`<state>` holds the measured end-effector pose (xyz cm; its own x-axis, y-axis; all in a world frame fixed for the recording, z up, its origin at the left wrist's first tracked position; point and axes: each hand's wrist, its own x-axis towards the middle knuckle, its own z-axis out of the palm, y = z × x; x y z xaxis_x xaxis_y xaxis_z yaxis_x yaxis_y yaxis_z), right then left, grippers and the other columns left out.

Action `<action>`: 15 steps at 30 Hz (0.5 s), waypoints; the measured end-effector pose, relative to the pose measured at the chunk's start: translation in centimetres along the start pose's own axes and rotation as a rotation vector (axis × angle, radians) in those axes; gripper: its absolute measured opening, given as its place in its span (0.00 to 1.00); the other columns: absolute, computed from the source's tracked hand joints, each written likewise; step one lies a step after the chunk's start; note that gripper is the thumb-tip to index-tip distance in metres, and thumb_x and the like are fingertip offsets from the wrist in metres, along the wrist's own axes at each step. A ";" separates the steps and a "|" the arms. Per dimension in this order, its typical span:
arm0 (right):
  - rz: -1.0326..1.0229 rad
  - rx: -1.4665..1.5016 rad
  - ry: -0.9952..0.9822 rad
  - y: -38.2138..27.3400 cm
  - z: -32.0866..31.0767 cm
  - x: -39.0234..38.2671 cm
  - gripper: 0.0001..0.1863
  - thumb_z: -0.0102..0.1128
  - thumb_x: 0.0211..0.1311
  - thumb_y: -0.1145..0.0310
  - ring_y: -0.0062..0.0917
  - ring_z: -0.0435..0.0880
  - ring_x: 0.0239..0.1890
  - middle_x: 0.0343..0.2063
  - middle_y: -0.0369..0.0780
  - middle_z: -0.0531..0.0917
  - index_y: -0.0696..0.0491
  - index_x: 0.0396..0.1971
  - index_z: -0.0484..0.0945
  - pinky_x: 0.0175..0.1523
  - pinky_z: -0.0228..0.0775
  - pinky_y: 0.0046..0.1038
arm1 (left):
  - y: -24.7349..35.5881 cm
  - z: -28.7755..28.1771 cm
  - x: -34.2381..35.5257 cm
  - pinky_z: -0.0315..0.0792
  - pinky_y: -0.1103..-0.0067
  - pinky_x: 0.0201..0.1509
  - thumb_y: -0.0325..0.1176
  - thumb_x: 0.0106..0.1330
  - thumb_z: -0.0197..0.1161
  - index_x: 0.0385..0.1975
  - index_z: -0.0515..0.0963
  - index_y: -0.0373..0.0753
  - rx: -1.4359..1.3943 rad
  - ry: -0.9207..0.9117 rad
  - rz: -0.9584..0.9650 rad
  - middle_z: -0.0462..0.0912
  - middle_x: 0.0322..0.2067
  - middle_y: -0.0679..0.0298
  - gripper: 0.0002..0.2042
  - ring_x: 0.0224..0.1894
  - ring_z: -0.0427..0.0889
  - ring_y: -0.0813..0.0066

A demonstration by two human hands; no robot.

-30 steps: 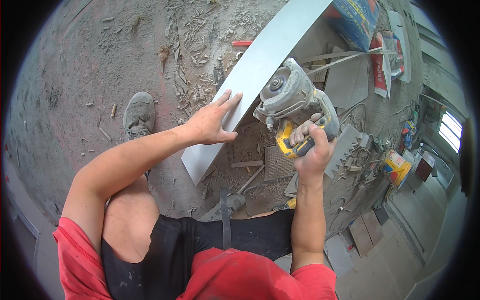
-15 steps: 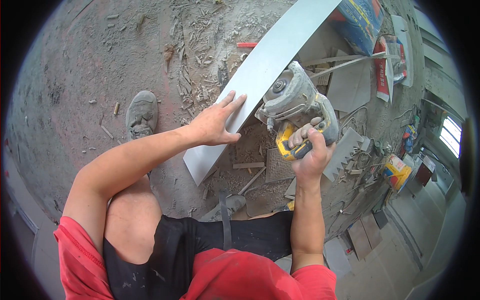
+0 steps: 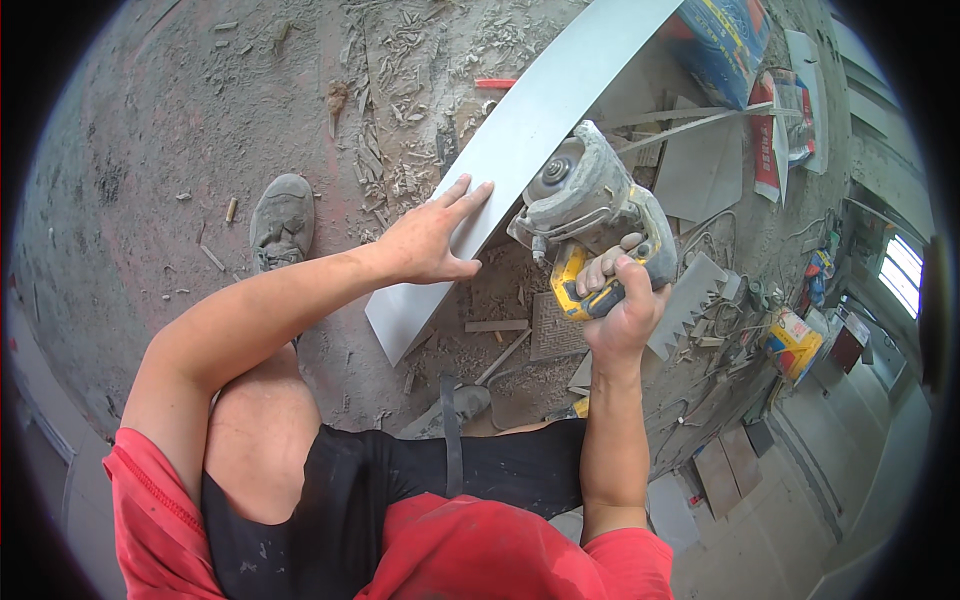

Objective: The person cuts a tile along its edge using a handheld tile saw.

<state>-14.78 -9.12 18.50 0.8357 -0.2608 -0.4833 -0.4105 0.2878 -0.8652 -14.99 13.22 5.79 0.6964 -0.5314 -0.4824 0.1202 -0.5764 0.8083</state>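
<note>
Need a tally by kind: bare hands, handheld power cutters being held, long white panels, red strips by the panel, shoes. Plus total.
Bare hands: 2 (left hand, right hand)
Power cutter, held: 1
Long white panel: 1
Red strip by the panel: 1
Shoes: 2
Total: 7

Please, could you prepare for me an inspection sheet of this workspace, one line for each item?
Surface: grey floor, dusty, strewn with chips and scraps.
Job's things: long pale panel; dust-coated power cutter beside it.
Clutter: red strip, blue bag, toothed grey plate.
Hands: left hand spread on the panel; right hand grips the cutter's handle.
Cables: thin cord-like loops right of the cutter; kind unclear.
Surroundings: yellow-red bucket, bright window.
</note>
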 end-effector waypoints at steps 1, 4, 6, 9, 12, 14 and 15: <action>-0.001 -0.002 -0.001 0.0 0.0 0.0 0.15 0.53 0.59 0.76 0.24 0.73 0.21 0.23 0.38 0.74 0.58 0.47 0.70 0.28 0.71 0.31 | -0.1 0.0 0.0 0.67 0.60 0.71 0.44 0.53 0.70 0.77 0.47 0.46 0.005 0.012 0.011 0.49 0.75 0.43 0.52 0.67 0.68 0.37; 0.006 0.005 -0.004 0.1 -0.1 0.0 0.15 0.53 0.59 0.76 0.24 0.73 0.20 0.23 0.38 0.74 0.58 0.47 0.70 0.28 0.71 0.32 | -0.1 0.1 0.0 0.67 0.60 0.71 0.44 0.53 0.70 0.77 0.47 0.46 -0.003 0.012 0.012 0.49 0.75 0.43 0.52 0.67 0.68 0.37; 0.011 0.014 -0.008 0.2 -0.1 0.0 0.15 0.53 0.59 0.76 0.24 0.73 0.20 0.22 0.38 0.74 0.58 0.47 0.70 0.28 0.71 0.32 | -0.1 0.1 0.1 0.67 0.60 0.71 0.44 0.53 0.69 0.77 0.47 0.47 -0.001 0.007 0.006 0.49 0.75 0.43 0.52 0.67 0.68 0.38; 0.001 0.004 -0.002 0.4 0.1 -0.3 0.15 0.52 0.59 0.76 0.24 0.73 0.20 0.22 0.38 0.74 0.58 0.47 0.70 0.28 0.71 0.32 | 0.1 0.0 0.1 0.67 0.60 0.71 0.44 0.53 0.69 0.77 0.47 0.47 0.001 -0.004 -0.006 0.49 0.75 0.43 0.52 0.67 0.68 0.38; -0.011 -0.002 0.007 0.5 0.3 -0.6 0.15 0.52 0.59 0.76 0.24 0.73 0.20 0.22 0.38 0.74 0.59 0.47 0.70 0.28 0.71 0.32 | 0.1 0.0 0.0 0.67 0.60 0.71 0.44 0.53 0.69 0.77 0.47 0.47 0.006 -0.005 -0.012 0.49 0.75 0.43 0.51 0.67 0.68 0.38; -0.006 0.002 0.011 0.5 0.4 -0.8 0.15 0.52 0.59 0.76 0.24 0.72 0.20 0.22 0.38 0.74 0.59 0.47 0.70 0.28 0.71 0.31 | 0.1 0.0 0.0 0.67 0.60 0.71 0.44 0.53 0.70 0.77 0.47 0.47 0.010 0.000 -0.009 0.49 0.75 0.43 0.51 0.67 0.69 0.38; -0.006 0.001 0.011 0.5 0.4 -0.9 0.15 0.52 0.59 0.76 0.24 0.72 0.20 0.22 0.38 0.74 0.59 0.47 0.70 0.28 0.71 0.31 | 0.1 0.0 0.0 0.67 0.60 0.70 0.44 0.53 0.70 0.77 0.47 0.47 0.006 -0.004 -0.012 0.49 0.75 0.43 0.52 0.67 0.69 0.38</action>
<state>-15.57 -8.41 18.54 0.8341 -0.2729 -0.4794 -0.4051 0.2867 -0.8681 -14.98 13.14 5.90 0.6920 -0.5269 -0.4936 0.1244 -0.5865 0.8004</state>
